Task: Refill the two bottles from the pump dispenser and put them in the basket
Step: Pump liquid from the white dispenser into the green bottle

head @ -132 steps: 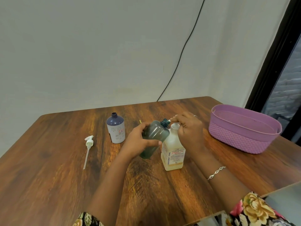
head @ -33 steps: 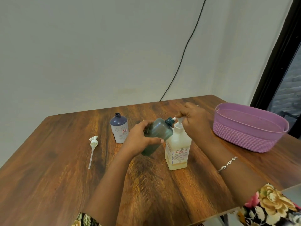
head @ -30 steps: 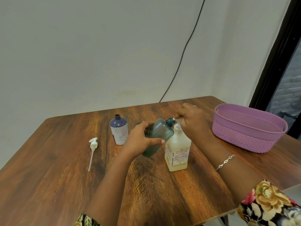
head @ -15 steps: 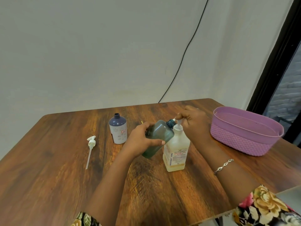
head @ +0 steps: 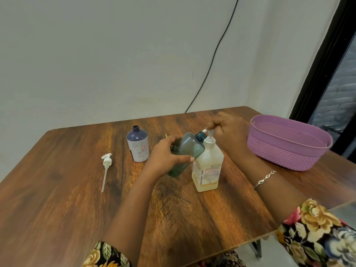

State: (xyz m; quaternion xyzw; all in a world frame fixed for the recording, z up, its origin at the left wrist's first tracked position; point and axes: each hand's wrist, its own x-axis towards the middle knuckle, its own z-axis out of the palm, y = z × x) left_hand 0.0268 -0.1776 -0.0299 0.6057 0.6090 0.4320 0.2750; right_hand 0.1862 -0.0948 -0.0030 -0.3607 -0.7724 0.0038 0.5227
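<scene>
My left hand [head: 165, 158] grips a dark green translucent bottle [head: 189, 149], tilted with its open neck up against the white pump nozzle. The cream pump dispenser [head: 208, 166] stands upright at mid-table. My right hand [head: 229, 132] sits on top of its pump head, fingers curled around it. A purple bottle [head: 137, 145] with a white label stands uncapped further left. The pink basket [head: 285, 151] stands at the right and shows nothing inside.
A loose white pump head with a long tube [head: 106, 166] lies on the wooden table [head: 57, 199] at the left. A black cable runs down the wall behind. The table's front right corner is close to my right sleeve.
The pump head has risen a little under my right hand compared with a second ago. The green bottle stays tilted at the nozzle in my left hand.
</scene>
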